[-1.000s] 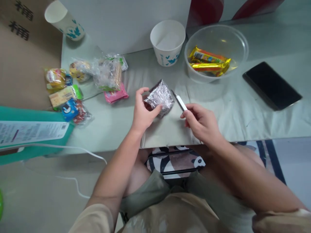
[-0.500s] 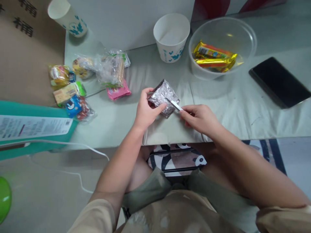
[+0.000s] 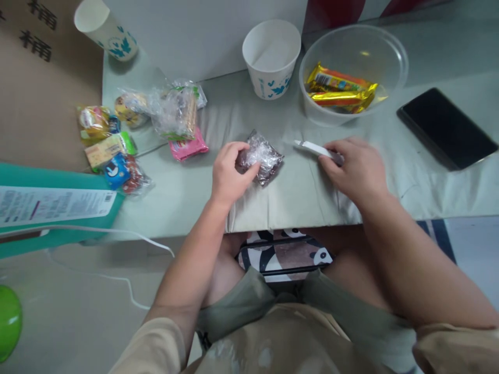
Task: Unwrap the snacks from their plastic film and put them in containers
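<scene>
Both bare forearms reach forward from the lap. The left hand is curled, fingers and thumb pinched together at the tips. The right hand lies palm down, fingers loosely bent, well apart from the left.

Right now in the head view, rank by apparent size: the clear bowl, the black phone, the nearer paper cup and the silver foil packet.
1. clear plastic bowl, largest.
2. black phone.
3. paper cup.
4. silver foil packet in the left hand, smallest, partly covered by fingers.
The phone and cup sit at similar distance, so that order is fairly safe.
</scene>
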### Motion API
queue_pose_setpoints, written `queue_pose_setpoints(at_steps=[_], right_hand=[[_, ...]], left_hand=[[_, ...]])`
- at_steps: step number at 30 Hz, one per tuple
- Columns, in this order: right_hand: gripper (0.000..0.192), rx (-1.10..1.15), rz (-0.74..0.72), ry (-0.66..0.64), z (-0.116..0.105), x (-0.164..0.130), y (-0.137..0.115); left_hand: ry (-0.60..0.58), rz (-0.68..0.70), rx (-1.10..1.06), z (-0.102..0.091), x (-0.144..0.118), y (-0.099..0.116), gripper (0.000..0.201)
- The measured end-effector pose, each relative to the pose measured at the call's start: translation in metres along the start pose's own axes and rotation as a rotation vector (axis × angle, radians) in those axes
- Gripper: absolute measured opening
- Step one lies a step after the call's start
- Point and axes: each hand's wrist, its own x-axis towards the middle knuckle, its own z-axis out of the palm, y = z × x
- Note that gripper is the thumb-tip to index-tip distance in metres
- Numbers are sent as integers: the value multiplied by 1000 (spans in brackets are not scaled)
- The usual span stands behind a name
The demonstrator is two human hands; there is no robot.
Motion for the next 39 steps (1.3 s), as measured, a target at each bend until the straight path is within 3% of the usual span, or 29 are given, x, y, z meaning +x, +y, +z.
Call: queue_pose_setpoints(at_steps=[2, 5, 7, 9, 11, 13, 16, 20, 28, 32, 37, 39], right_hand=[[19, -81, 64, 27, 0, 4, 6], [29, -172, 99, 131, -1, 6, 9], [41, -103, -23, 149, 3, 4, 5], [50, 64, -254, 64, 11, -1, -6], [57, 198, -450, -35, 22, -5, -20], [61, 212, -510, -89, 32, -8, -33], [55, 88, -487, -161, 39, -9, -44], [27, 53, -458, -171, 38, -6, -42], [13, 285, -332, 90, 22, -2, -22], [10, 242, -187, 186, 10, 4, -4], [6, 93, 61, 243, -3, 7, 11], [13, 94, 40, 274, -5, 6, 8]], left_hand=[[51, -76, -65, 1, 0, 0, 13], [65, -260, -313, 3, -1, -4, 7], [-11, -397, -474, 3, -1, -6, 21], [-75, -459, -515, 2, -3, -6, 34], [-91, -409, -449, 1, -4, -4, 31], [-102, -312, -360, -1, -6, -2, 18], [-118, -210, -301, -3, -7, -2, 9], [-62, -210, -316, -7, -3, -5, 13], [93, -194, -135, -22, 3, -22, 19], [133, -180, -9, -28, 3, -31, 12], [130, -86, 166, -35, 1, -35, 22], [147, -13, 214, -36, 1, -34, 26]])
